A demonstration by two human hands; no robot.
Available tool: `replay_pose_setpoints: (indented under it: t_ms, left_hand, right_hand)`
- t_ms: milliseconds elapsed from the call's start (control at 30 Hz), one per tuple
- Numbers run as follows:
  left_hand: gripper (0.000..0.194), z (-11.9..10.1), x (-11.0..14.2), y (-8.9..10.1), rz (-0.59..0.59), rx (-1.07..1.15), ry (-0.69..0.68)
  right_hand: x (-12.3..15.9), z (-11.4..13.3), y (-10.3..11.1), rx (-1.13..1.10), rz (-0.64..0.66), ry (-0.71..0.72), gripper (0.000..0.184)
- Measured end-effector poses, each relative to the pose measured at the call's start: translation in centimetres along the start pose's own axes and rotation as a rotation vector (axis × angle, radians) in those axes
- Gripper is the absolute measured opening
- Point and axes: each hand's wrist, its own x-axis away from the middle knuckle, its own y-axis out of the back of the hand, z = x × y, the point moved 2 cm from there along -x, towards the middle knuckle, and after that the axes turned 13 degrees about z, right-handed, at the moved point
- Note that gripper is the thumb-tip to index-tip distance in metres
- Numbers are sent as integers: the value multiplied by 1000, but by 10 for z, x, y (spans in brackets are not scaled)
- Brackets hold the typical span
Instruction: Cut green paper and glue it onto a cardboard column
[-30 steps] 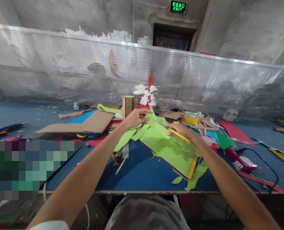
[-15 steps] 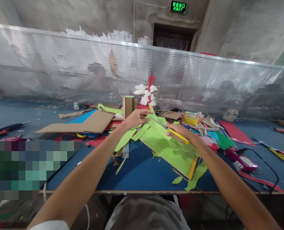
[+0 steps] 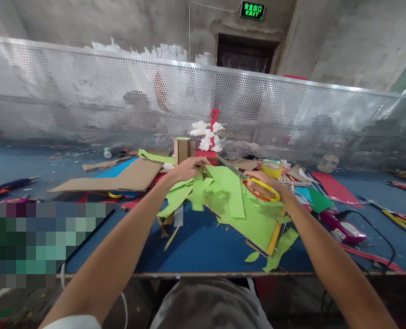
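Note:
My left hand (image 3: 191,169) pinches the upper left corner of a light green paper piece (image 3: 227,183), which hangs over the other green paper. In my right hand (image 3: 264,180) is a pair of scissors (image 3: 263,189) with yellow and orange handles. The blades are raised, pointing up and left just above the paper's top edge. Beneath lies a green-covered board (image 3: 258,228) with a yellow strip along its right end. Cut green scraps (image 3: 177,196) lie around it. Behind my hands stand a cardboard post (image 3: 182,151) and a red stand with white flower shapes (image 3: 210,139).
Cardboard (image 3: 110,178) and blue paper lie at left. A yellow tape roll (image 3: 271,169), red sheet (image 3: 338,188) and purple power strip (image 3: 347,228) with a black cable are at right, beside yellow-handled pliers (image 3: 400,221). A perforated metal screen (image 3: 103,96) runs along the back.
The scissors have come off the paper, their handles now spread wider. My left hand has moved slightly left, and the green paper now hangs down with its full face showing.

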Motion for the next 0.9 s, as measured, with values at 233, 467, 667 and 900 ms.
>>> replay_pose_setpoints:
  t_ms: [233, 467, 667, 900]
  left_hand:
    - [36, -6, 4, 7, -151, 38, -104]
    - [35, -22, 3, -3, -127, 185, -192]
    - [37, -5, -5, -12, -90, 156, -99]
    - [27, -3, -5, -12, -108, 81, -108]
  right_hand:
    - [-9, -18, 3, 438, -71, -346, 35]
    - [-10, -16, -12, 371, 118, -496, 33]
    - [-7, -13, -12, 406, 179, -477, 29]
    - [-5, -6, -5, 517, 45, -471, 25]
